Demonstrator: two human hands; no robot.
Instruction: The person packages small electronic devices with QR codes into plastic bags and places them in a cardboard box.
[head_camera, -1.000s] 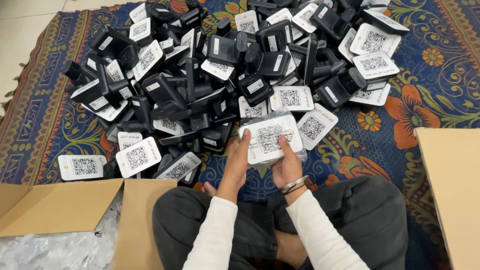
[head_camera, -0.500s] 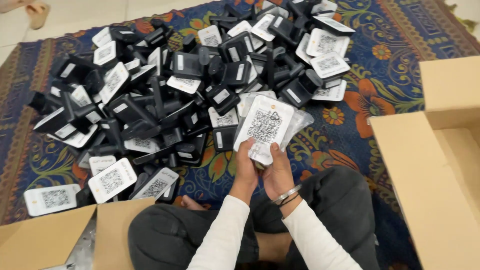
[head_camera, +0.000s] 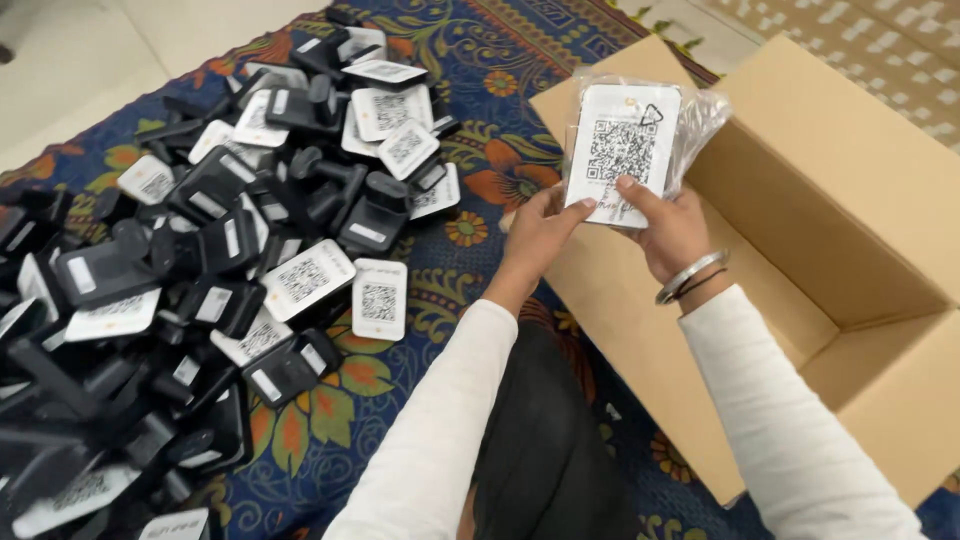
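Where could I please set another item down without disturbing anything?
The open cardboard box shows bare inner walls. A bare strip of patterned rug runs between the box and the pile of black stands. That pile crowds the left.

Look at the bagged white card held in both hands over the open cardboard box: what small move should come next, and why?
Probably lower it into the cardboard box. Both the left hand and right hand hold the bagged white card above the box's near wall, and the visible inside of the box shows bare cardboard.
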